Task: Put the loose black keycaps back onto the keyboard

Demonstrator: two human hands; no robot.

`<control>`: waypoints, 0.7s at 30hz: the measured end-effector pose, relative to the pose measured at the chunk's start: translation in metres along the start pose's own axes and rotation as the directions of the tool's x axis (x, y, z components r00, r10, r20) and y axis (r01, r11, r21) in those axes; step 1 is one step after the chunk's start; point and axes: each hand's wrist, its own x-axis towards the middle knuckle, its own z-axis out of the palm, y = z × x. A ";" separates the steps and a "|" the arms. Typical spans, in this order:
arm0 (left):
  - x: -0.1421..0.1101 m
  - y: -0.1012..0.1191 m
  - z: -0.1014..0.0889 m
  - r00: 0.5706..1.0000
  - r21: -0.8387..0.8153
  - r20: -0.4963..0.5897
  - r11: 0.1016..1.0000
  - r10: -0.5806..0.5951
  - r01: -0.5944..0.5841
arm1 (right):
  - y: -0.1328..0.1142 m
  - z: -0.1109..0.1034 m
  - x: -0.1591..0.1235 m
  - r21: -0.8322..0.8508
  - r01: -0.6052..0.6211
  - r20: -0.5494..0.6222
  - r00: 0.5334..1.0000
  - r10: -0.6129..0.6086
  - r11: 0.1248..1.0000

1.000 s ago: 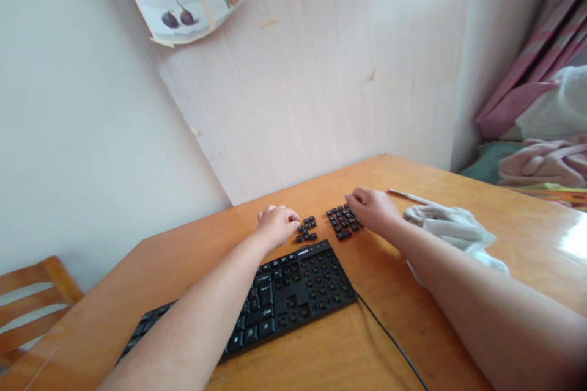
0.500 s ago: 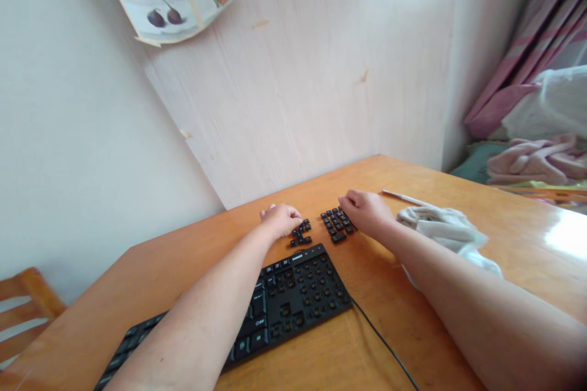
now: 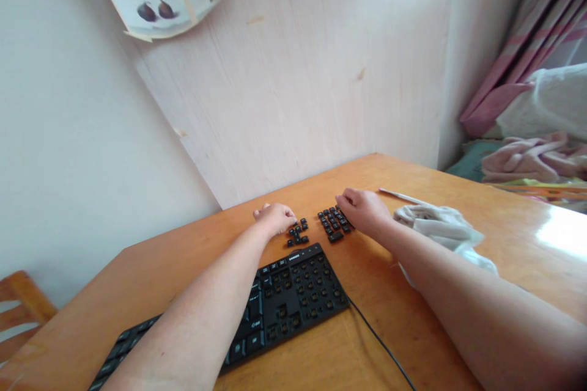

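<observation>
A black keyboard (image 3: 284, 305) lies on the orange wooden table (image 3: 458, 317), with many keys of its right half pulled off. Loose black keycaps lie beyond it in two groups: a small group (image 3: 299, 233) and a larger block (image 3: 334, 223). My left hand (image 3: 274, 217) rests curled, fingers bent down at the left edge of the small group. My right hand (image 3: 364, 209) is curled too, fingertips at the far right corner of the larger block. What the fingers pinch, if anything, is hidden.
A crumpled white cloth (image 3: 443, 227) lies right of my right forearm, with a thin white stick (image 3: 400, 197) behind it. The keyboard cable (image 3: 380, 342) runs toward the near edge. A wooden chair (image 3: 21, 311) stands at the left. Bedding is piled at the right.
The view has shifted slightly, so everything sits a little further left and higher. Both hands stay curled at the keycap groups, with only small finger movements.
</observation>
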 end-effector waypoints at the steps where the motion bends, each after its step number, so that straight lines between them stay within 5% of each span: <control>1: 0.000 -0.002 0.000 1.000 0.006 -0.006 1.000 0.000 0.000 | 0.000 0.000 0.000 -0.001 -0.002 0.001 1.000 0.002 1.000; 21: -0.006 -0.015 0.000 0.996 0.061 -0.079 0.998 0.039 -0.034 | -0.002 -0.004 -0.001 0.016 -0.010 0.006 1.000 0.010 1.000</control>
